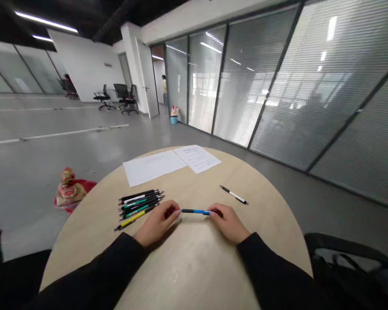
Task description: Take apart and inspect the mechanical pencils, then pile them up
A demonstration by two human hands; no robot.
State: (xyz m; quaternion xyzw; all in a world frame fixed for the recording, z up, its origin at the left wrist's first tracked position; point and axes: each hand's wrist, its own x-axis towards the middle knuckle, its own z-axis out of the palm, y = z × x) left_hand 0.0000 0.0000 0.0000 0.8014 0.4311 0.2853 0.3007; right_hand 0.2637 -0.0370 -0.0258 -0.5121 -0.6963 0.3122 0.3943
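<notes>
Between my two hands a blue pen with a dark grip section lies level, just above the table. My left hand pinches its dark end between thumb and fingers. At the clip end, my right hand is closed on it in the same way. Just beyond my left hand is a pile of several pens in black, white and green, with a yellow pen nearest me. A white pen with black ends lies alone beyond my right hand.
Two sheets of paper lie at the far side of the round wooden table. A red and tan bag rests on the floor at left. A black chair stands at right, close to the table's edge.
</notes>
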